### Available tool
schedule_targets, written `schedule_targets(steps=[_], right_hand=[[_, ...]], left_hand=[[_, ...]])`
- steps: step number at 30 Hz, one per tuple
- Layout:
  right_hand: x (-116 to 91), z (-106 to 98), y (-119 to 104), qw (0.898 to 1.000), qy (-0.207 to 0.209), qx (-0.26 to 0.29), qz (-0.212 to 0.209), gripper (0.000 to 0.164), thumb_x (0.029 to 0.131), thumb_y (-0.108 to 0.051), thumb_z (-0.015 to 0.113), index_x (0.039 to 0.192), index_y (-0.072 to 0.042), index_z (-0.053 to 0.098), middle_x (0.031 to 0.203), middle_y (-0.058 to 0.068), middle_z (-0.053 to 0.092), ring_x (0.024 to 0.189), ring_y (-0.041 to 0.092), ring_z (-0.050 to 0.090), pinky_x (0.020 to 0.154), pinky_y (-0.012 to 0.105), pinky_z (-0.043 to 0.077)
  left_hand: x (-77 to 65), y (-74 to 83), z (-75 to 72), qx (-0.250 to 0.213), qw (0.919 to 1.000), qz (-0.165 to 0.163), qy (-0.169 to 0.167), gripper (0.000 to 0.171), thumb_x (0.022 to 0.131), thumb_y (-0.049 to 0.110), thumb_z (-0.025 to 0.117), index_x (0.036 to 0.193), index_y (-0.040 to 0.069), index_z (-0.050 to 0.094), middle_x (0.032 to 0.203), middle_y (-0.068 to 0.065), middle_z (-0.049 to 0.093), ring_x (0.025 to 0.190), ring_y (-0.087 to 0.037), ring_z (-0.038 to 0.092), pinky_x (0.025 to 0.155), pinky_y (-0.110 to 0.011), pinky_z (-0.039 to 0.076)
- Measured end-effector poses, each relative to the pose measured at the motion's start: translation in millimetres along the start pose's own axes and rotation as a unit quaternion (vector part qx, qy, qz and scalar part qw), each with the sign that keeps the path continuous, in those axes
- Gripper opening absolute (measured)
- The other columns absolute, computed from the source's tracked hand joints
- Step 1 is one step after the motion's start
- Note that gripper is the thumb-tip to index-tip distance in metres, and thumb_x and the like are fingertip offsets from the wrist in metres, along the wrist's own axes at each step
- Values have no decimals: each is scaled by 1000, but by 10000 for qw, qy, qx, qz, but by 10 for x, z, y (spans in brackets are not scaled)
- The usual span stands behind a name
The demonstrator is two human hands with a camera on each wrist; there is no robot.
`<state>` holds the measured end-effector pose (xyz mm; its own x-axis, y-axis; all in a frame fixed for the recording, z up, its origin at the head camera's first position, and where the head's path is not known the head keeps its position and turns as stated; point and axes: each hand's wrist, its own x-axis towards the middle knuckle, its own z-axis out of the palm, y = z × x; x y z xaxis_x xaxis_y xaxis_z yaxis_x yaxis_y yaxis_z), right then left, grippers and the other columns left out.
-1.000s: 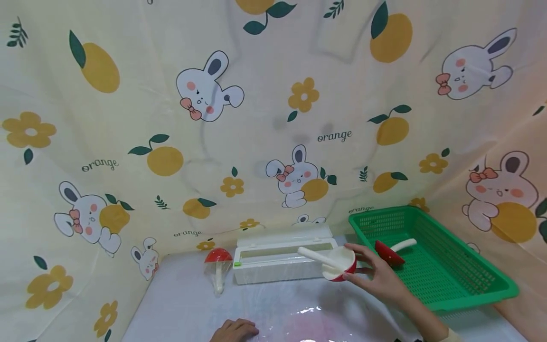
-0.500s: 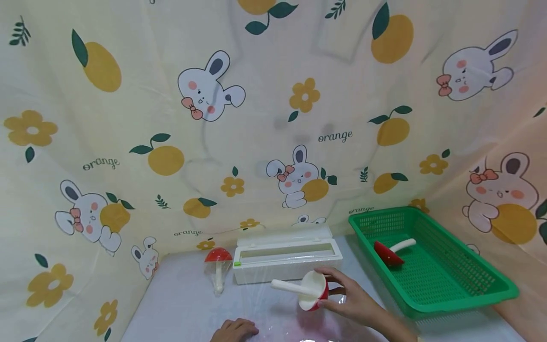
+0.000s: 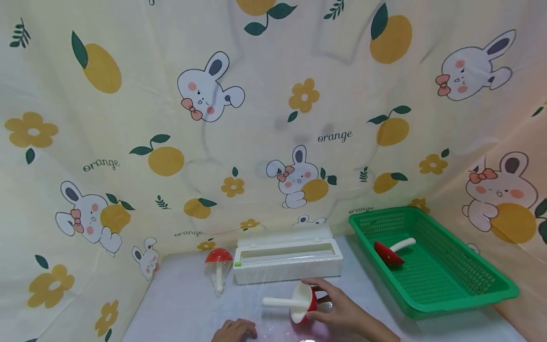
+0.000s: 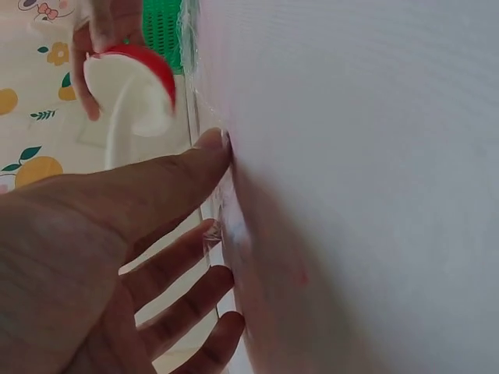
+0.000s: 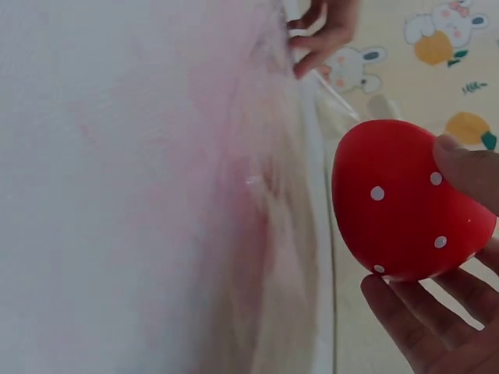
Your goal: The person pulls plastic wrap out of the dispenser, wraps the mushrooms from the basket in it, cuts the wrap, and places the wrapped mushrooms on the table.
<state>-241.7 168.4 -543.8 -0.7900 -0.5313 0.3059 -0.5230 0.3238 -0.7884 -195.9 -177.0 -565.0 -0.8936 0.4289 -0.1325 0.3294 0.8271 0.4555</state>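
Note:
My right hand [image 3: 337, 304] grips a toy mushroom [image 3: 301, 303] by its red, white-dotted cap, fingers and thumb spread round the dome. Its white stalk points left and its pale underside faces left, above the sheet of cling film [image 3: 273, 327] on the table. In the right wrist view, the dotted cap [image 5: 409, 202] fills the space between thumb and fingers. My left hand [image 3: 235, 331] rests at the near table, fingertips on the film. From the left wrist, the thumb and relaxed fingers [image 4: 183, 308] touch the surface, with a crumpled bit of film beside them.
A white cling film dispenser [image 3: 288, 270] with its lid raised stands at the back. Left of it lies a film-wrapped toy mushroom [image 3: 219, 268]. On the right, a green basket [image 3: 466, 306] holds another mushroom [image 3: 389, 254]. A patterned cloth [image 3: 256, 118] hangs behind.
My right hand has carried the mushroom left and toward me, from in front of the dispenser to above the film, turning its stalk level. The left hand has barely moved.

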Motion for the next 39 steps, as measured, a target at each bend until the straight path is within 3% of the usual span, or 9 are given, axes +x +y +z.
schedule_targets(steps=[7, 11, 21, 24, 27, 29, 33, 36, 39], right_hand=[[-11, 57, 40, 9931, -372, 481, 1003, 78, 82, -36, 83, 147, -26, 41, 138, 5, 52, 106, 21, 62, 88, 35, 57], [-6, 67, 67, 9974, -290, 243, 611, 76, 83, -37, 82, 146, -22, 42, 135, 8, 55, 110, 25, 61, 89, 36, 56], [17, 62, 34, 9963, -397, 307, 699, 76, 84, -33, 82, 147, -17, 43, 135, 10, 55, 111, 27, 61, 87, 35, 57], [19, 65, 34, 9976, -402, 206, 516, 78, 84, -35, 82, 148, -16, 42, 136, 10, 55, 115, 28, 59, 88, 36, 56], [35, 70, 42, 9969, -438, 197, 623, 78, 83, -37, 82, 148, -18, 43, 135, 8, 56, 115, 26, 58, 88, 32, 56], [47, 68, 48, 9960, -464, 197, 737, 78, 82, -37, 83, 147, -20, 44, 135, 6, 56, 115, 26, 58, 87, 31, 56], [72, 49, 41, 9936, -550, 341, 931, 77, 82, -35, 84, 147, -22, 44, 137, 5, 54, 116, 29, 57, 89, 34, 56], [85, 37, 33, 9914, -627, 470, 1044, 75, 83, -33, 83, 147, -23, 44, 139, 5, 53, 116, 29, 57, 89, 37, 56], [90, 28, 28, 9922, -686, 431, 942, 73, 85, -35, 80, 148, -24, 43, 140, 6, 52, 117, 28, 56, 91, 38, 56]], left_hand=[[-39, -64, 33, 411, 9963, 695, 296, 16, 91, 47, 69, 84, 34, 61, 119, 13, 64, 100, -10, 56, 75, -32, 49], [-39, -129, 60, 484, 9939, 937, 316, 14, 92, 47, 67, 87, 35, 64, 123, 13, 63, 100, -10, 56, 71, -30, 48], [-28, -161, -11, 188, 9941, 1064, 24, 15, 93, 47, 66, 85, 35, 64, 124, 12, 63, 104, -7, 56, 80, -32, 48], [13, -154, -60, 156, 9956, 873, -298, 13, 92, 45, 67, 86, 33, 64, 124, 13, 63, 103, -6, 55, 85, -33, 49], [44, -138, -119, -273, 9963, 669, -458, 11, 92, 40, 70, 88, 31, 65, 123, 10, 63, 105, -8, 56, 91, -37, 51], [39, -112, -168, -616, 9954, 667, -304, 10, 93, 36, 70, 89, 29, 65, 123, 5, 60, 105, -12, 54, 91, -38, 51], [0, -19, -262, -1090, 9894, 759, 580, 8, 94, 30, 71, 91, 27, 65, 111, 4, 53, 95, -12, 49, 78, -27, 48], [10, 60, -308, -1246, 9845, 442, 1149, 9, 94, 29, 71, 93, 27, 63, 94, 9, 52, 77, -6, 48, 62, -21, 42], [54, 137, -337, -1581, 9768, 3, 1441, 10, 96, 30, 69, 95, 24, 60, 79, 13, 59, 61, -3, 49, 54, -21, 41]])
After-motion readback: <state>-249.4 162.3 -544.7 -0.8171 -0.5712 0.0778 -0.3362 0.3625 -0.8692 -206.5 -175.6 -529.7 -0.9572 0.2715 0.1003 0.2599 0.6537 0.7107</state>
